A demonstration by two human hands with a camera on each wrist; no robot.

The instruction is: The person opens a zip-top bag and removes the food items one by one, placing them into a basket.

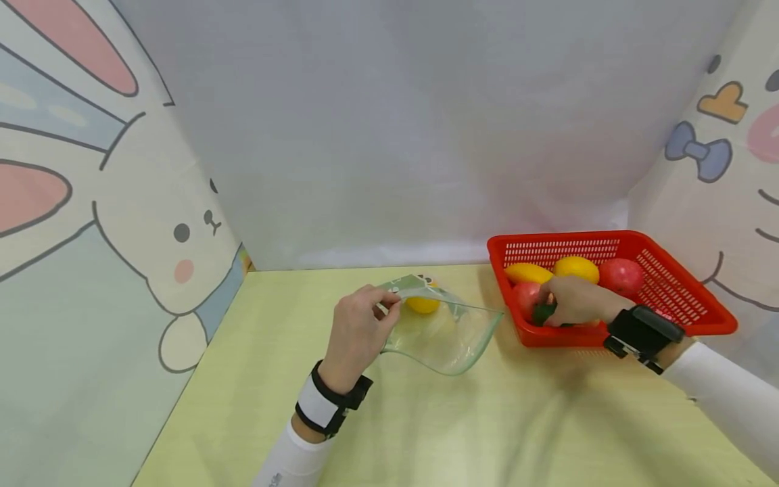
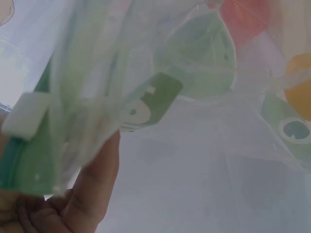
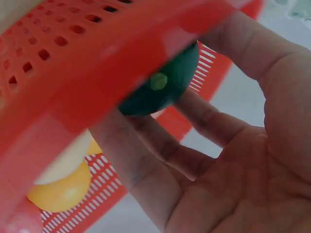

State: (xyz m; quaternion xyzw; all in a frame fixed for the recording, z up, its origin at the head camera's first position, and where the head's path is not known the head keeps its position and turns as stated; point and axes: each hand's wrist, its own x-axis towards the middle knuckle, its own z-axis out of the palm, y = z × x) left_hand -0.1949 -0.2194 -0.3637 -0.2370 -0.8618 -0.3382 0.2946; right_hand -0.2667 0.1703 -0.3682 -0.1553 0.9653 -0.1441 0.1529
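Observation:
My left hand (image 1: 365,321) pinches the top edge of a clear zip bag (image 1: 447,345) with green printing, its mouth spread wide. Inside or behind the clear film shows a yellow fruit (image 1: 422,305). In the left wrist view the bag's film (image 2: 194,121) fills most of the picture, with blurred red and orange shapes through it. My right hand (image 1: 575,301) reaches into the red basket (image 1: 694,297), its fingers curled round a dark green fruit (image 3: 167,85) with a pale stem spot. The basket's rim hides part of that fruit.
The basket also holds a yellow mango-like fruit (image 1: 528,272), a lemon (image 1: 576,268), a pomegranate-like red fruit (image 1: 622,276) and a pinkish-red fruit (image 1: 525,297). The light green table (image 1: 274,352) meets a pale backdrop (image 1: 365,169) behind, and printed cloths stand at both sides.

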